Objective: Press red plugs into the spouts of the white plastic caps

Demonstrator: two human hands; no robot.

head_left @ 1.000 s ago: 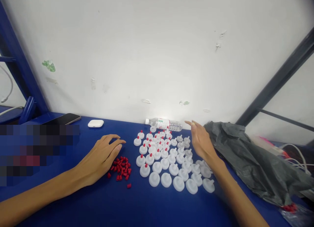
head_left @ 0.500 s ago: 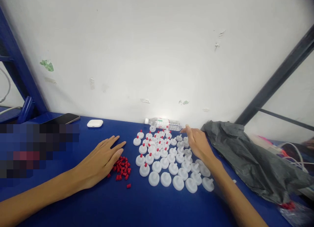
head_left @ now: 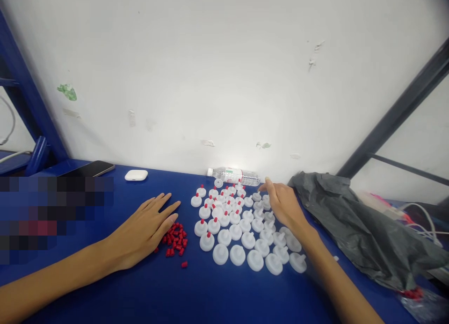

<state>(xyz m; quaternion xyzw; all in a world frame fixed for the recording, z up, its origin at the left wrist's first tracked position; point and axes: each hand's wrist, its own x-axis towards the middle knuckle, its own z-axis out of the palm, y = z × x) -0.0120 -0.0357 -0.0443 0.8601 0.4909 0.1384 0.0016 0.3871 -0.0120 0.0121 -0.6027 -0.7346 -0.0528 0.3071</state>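
Note:
My left hand [head_left: 149, 228] lies flat on the blue tabletop [head_left: 175, 296], fingers spread, its thumb beside a pile of small red caps [head_left: 175, 237]. In the middle stand many white round plastic pieces with narrow spouts [head_left: 248, 240]; several on the left and at the back wear red caps on their spouts. At the right edge of this group is my right hand [head_left: 282, 205], loosely bent, with thumb and a finger apart. One fingertip is close to a white piece [head_left: 257, 196]; whether it touches cannot be made out. Its other fingers are partly hidden.
A clear plastic bottle [head_left: 233, 175] lies against the wall behind the white pieces. To the right is a crumpled dark grey plastic bag [head_left: 354, 226], with cables beyond it. A white earbud case [head_left: 136, 175] and a dark phone [head_left: 94, 169] lie at the back left.

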